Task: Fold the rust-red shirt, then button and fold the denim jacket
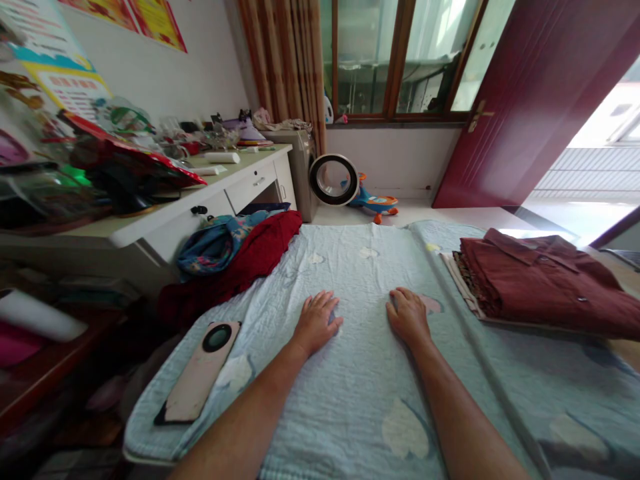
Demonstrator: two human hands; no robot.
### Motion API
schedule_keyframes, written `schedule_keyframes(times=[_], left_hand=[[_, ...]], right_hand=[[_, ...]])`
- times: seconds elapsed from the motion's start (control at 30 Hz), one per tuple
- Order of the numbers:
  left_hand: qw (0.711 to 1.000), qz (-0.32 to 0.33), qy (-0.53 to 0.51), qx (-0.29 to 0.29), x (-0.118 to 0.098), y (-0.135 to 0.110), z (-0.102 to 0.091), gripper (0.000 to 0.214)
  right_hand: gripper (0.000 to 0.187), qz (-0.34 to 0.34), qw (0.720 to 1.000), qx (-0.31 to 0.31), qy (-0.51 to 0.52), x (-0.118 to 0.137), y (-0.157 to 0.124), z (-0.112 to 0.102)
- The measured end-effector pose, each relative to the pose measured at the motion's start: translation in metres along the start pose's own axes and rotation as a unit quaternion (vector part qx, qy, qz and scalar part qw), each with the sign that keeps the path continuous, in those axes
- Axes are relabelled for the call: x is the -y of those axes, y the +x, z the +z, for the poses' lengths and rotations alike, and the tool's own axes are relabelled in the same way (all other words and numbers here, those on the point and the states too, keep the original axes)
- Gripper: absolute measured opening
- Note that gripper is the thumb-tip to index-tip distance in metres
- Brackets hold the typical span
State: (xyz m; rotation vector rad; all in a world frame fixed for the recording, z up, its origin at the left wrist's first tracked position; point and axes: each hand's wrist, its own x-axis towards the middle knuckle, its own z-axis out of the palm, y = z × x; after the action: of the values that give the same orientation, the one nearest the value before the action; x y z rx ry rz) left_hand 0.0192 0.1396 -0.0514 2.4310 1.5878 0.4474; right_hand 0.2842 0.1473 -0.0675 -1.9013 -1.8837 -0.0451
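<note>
My left hand (316,321) lies flat, palm down, on a pale blue quilted bed cover (360,393), fingers stretched forward and holding nothing. My right hand (407,315) rests flat on the same cover a short way to the right, fingers loosely extended, also holding nothing. A bare strip of the cover separates the two hands. A phone (200,370) lies back-up near the cover's left edge, left of my left forearm. A stack of folded clothes topped by a dark red shirt (545,280) sits on the bed to the right of my right hand.
A heap of red and blue cloth (235,257) spills over the bed's left side. A cluttered white desk (165,220) with drawers stands at left. A washing machine (305,167), a round fan (334,179) and a toy scooter (375,201) are by the window. A dark red door (525,100) stands open at right.
</note>
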Motion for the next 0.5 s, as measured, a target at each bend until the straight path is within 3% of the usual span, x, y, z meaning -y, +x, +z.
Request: schedule_keyframes(times=[0.1,0.23,0.37,0.5], left_hand=[[0.999,-0.001,-0.036,-0.029,0.003,0.001,0.000,0.041],[0.988,-0.057,-0.066,-0.129,0.021,0.007,-0.011,0.030],[0.965,-0.133,0.012,-0.225,0.054,0.012,-0.044,0.032],[0.935,-0.209,0.115,-0.264,0.087,0.013,-0.084,0.039]], right_hand=[[0.033,-0.005,1.000,-0.008,-0.002,-0.002,0.000,0.002],[0.033,-0.008,1.000,-0.017,-0.003,-0.004,0.000,0.005],[0.034,-0.015,1.000,-0.014,-0.005,-0.006,0.000,0.006],[0.035,-0.013,1.000,-0.009,-0.009,-0.006,0.000,0.006]])
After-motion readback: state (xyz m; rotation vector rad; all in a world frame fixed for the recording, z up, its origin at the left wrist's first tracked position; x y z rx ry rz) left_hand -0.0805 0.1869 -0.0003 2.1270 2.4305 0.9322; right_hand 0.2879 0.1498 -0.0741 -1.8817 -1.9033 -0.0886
